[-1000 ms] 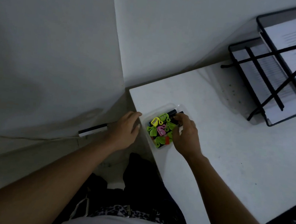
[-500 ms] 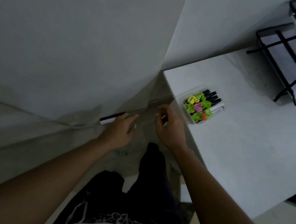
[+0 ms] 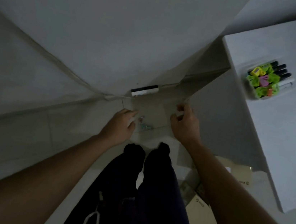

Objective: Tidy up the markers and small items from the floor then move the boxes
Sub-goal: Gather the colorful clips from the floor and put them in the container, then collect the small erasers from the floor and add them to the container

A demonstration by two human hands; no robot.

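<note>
Blur over small pale teal and pink items on floor tiles, just beyond left hand; shapes not readable. Left fingertips hidden behind knuckles, so cannot tell whether gripping anything. Right hand loosely curled around a pale smear; pinching or bare, cannot tell. Tan flat cardboard boxes partly covered by right forearm. Clear plastic box of green clips and black markers on white table, now far right instead of centre; both hands lower than half a second ago, wire tray gone from view.
</note>
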